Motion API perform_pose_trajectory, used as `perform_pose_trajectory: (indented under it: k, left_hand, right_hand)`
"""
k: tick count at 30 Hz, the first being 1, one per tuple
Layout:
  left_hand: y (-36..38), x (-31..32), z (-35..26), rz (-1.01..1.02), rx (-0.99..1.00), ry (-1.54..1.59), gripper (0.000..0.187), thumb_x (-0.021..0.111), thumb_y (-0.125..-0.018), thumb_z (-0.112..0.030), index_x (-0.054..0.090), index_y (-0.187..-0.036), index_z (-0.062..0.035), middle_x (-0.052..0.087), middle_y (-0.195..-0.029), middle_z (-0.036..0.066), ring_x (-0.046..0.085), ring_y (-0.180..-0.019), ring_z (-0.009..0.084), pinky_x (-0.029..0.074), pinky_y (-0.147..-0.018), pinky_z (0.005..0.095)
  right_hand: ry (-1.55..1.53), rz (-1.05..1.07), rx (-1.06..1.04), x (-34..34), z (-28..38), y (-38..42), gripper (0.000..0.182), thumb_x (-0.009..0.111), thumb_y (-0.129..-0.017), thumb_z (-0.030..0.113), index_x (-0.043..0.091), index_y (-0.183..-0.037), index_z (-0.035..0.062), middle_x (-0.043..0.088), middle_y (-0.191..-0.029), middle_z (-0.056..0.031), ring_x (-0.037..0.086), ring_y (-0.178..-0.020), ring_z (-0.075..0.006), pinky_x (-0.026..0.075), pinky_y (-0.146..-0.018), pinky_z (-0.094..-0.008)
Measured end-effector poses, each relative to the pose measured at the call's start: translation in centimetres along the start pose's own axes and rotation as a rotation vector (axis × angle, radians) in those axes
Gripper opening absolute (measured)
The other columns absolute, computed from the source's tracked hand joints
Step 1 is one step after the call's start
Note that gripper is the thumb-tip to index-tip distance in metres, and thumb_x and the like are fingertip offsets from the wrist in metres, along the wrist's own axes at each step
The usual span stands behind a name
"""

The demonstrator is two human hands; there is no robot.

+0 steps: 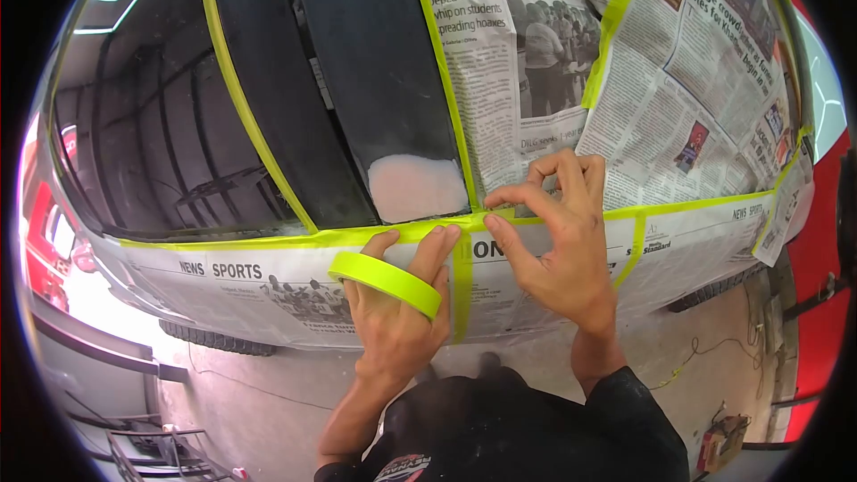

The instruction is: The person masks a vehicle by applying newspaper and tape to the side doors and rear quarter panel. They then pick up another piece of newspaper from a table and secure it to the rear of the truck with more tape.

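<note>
A bright yellow-green roll of masking tape (386, 282) is looped over the fingers of my left hand (393, 321). This hand's fingertips press on a strip of masking tape (357, 237) running along the lower edge of the dark car panel. My right hand (567, 245) is just to the right, thumb and index finger curled close together at the same strip, its other fingers raised. Newspaper sheets (473, 107) cover the right side of the panel and hang below the strip. Between the vertical tape lines, a pale pinkish patch (418, 187) shows on the black surface.
A dark glossy window (161, 107) lies left of the taped panel. Tires (219, 337) show beneath the vehicle. A cable (714, 350) and a box (723, 440) are on the concrete floor at right; a metal rack (161, 451) stands lower left.
</note>
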State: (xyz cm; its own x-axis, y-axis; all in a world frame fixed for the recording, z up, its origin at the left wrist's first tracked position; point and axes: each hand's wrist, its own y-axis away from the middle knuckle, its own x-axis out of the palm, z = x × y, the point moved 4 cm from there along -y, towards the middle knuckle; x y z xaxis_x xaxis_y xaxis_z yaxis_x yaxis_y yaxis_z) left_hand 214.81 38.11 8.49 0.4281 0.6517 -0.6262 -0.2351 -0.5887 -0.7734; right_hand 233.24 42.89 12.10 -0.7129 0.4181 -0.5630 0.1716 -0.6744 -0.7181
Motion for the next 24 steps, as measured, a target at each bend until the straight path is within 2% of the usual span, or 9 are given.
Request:
perform_pose_trajectory:
  k: [3, 8, 12, 18, 24]
  left_hand:
    - [-0.4, 0.0, 0.1, 0.009, -0.028, -0.004, 0.049, 0.075, -0.084, -0.002, 0.074, -0.132, -0.0145, 0.071, -0.13, -0.003, 0.059, -0.117, 0.0328, 0.043, -0.098, 0.0468]
    - [0.4, -1.7, 3.0, -0.017, -0.074, -0.062, 0.041, 0.073, -0.089, -0.002, 0.078, -0.127, -0.017, 0.071, -0.128, -0.002, 0.057, -0.118, 0.0302, 0.042, -0.099, 0.0432]
    - [1.5, -2.9, 4.0, -0.049, -0.087, -0.084, 0.042, 0.074, -0.088, 0.0, 0.078, -0.127, -0.0152, 0.072, -0.127, -0.002, 0.057, -0.117, 0.0307, 0.042, -0.096, 0.0419]
    - [0.5, -1.0, 1.1, -0.092, -0.063, -0.031, 0.046, 0.076, -0.086, 0.001, 0.076, -0.13, -0.0139, 0.073, -0.129, -0.003, 0.057, -0.119, 0.0312, 0.041, -0.098, 0.0416]
    - [1.9, -2.5, 4.4, -0.117, -0.127, -0.137, 0.038, 0.074, -0.087, 0.0, 0.08, -0.122, -0.0141, 0.073, -0.127, -0.003, 0.056, -0.121, 0.0319, 0.041, -0.099, 0.0432]
  right_hand:
    - [-0.001, 0.061, -0.018, 0.5, 0.3, -0.3, 0.02, 0.084, -0.081, 0.017, 0.077, -0.1, 0.013, 0.054, -0.107, -0.0076, 0.044, -0.106, -0.032, 0.04, -0.094, -0.0438]
    - [-0.03, 0.036, -0.005, 0.9, 0.3, -0.2, 0.019, 0.084, -0.08, 0.014, 0.078, -0.098, 0.0129, 0.054, -0.106, -0.0064, 0.043, -0.105, -0.0311, 0.039, -0.094, -0.0431]
    - [-0.089, -0.027, 0.005, 0.3, -0.2, 0.2, 0.018, 0.085, -0.079, 0.011, 0.078, -0.096, 0.0122, 0.056, -0.104, -0.0055, 0.042, -0.106, -0.0297, 0.038, -0.095, -0.0427]
    - [-0.077, -0.104, -0.008, 0.5, 0.0, 0.1, 0.018, 0.083, -0.08, 0.008, 0.078, -0.096, 0.0111, 0.058, -0.104, -0.0055, 0.043, -0.106, -0.0286, 0.037, -0.095, -0.0415]
    - [-0.129, -0.139, -0.01, 0.1, -0.5, 0.4, 0.018, 0.084, -0.079, 0.007, 0.077, -0.096, 0.0106, 0.059, -0.103, -0.0053, 0.044, -0.105, -0.0277, 0.037, -0.094, -0.0411]
